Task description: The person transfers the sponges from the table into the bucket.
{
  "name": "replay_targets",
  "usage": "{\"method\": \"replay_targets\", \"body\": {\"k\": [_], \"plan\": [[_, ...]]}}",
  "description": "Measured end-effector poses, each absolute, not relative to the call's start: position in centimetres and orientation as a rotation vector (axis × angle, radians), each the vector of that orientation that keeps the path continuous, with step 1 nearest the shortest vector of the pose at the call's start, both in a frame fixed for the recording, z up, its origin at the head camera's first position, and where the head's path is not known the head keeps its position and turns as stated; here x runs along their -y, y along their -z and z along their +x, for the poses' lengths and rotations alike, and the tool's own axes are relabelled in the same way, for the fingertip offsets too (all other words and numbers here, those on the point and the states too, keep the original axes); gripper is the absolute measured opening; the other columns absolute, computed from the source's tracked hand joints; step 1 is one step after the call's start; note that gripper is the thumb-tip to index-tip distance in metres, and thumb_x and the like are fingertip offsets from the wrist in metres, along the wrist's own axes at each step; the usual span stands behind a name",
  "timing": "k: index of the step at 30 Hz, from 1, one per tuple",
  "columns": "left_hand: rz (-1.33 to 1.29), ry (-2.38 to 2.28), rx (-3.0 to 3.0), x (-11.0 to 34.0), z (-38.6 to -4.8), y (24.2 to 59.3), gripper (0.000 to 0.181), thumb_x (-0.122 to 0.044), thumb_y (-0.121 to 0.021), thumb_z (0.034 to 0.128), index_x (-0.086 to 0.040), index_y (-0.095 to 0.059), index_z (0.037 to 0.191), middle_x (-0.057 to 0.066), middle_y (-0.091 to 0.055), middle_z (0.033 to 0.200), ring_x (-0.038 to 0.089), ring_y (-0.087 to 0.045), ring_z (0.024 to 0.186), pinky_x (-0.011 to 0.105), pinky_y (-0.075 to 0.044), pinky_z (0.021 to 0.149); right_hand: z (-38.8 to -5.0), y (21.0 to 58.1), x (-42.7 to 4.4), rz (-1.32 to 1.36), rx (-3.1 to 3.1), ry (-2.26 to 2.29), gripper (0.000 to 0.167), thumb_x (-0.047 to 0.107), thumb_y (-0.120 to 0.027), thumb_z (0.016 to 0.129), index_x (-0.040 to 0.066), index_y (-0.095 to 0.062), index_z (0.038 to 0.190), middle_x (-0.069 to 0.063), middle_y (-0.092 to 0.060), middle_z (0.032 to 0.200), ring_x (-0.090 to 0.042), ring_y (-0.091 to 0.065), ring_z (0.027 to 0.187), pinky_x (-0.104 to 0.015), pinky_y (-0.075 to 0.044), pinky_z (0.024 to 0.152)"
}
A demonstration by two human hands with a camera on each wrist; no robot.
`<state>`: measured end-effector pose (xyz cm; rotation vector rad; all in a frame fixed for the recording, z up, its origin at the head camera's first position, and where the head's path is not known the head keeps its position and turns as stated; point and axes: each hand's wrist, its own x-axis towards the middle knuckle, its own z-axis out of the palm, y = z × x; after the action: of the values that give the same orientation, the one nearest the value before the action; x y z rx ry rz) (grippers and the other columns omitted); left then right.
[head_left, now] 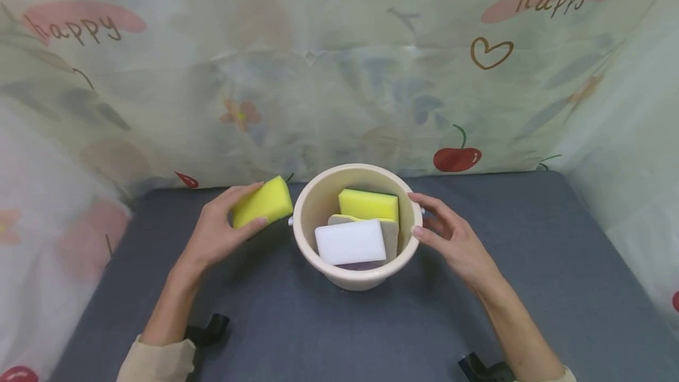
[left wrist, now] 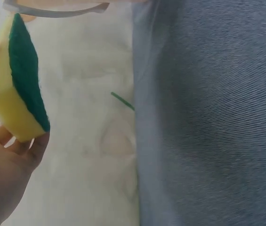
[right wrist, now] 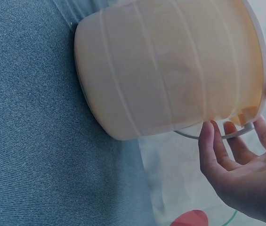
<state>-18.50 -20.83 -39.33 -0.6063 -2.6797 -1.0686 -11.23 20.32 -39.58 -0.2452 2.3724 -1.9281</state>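
Note:
My left hand (head_left: pixel 220 229) pinches a yellow sponge (head_left: pixel 265 202) between thumb and fingers, just left of a cream bucket (head_left: pixel 356 276). The left wrist view shows the green scouring layer (left wrist: pixel 27 70) on one face of that sponge. My right hand (head_left: pixel 451 240) holds the bucket at the right side of its rim. In the right wrist view its curled fingers (right wrist: pixel 208 143) lie by the rim and the thin handle (right wrist: pixel 189 135). Inside the bucket are another yellow sponge (head_left: pixel 366 204), a white block-shaped sponge (head_left: pixel 351 242) and a greyish piece (head_left: pixel 391 234), partly covered.
The bucket stands on a dark grey cloth-covered table (head_left: pixel 329 335), near its back edge. A printed curtain (head_left: pixel 318 105) hangs behind and at both sides. Dark straps (head_left: pixel 209 330) show at the wrists.

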Motion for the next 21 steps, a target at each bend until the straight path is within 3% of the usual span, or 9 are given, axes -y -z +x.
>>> {"method": "replay_targets", "body": {"k": [9,21], "plan": [[-0.666,1.051,2.627,21.1,-19.2,37.7,0.060,-0.030,-0.083,0.0819,-0.023,-0.060,0.138,0.003,-0.064,0.126,0.018,-0.057,0.094,0.041,-0.044,0.072,-11.2,39.5,-20.4,-0.232,-2.375,1.922,0.056,0.018,-0.065,0.097,0.023,-0.045,0.149,0.001,-0.043,0.149,-0.024,-0.054,0.123,-0.024,-0.047,0.094],[-0.703,1.112,2.608,21.0,-19.4,36.3,0.066,-0.030,-0.088,0.0753,-0.027,-0.062,0.136,-0.003,-0.062,0.130,0.014,-0.057,0.106,0.030,-0.043,0.076,-11.2,39.5,-20.4,-0.234,-2.390,1.903,0.055,0.019,-0.065,0.098,0.023,-0.045,0.149,0.001,-0.044,0.148,-0.023,-0.054,0.123,-0.024,-0.047,0.095]]}}
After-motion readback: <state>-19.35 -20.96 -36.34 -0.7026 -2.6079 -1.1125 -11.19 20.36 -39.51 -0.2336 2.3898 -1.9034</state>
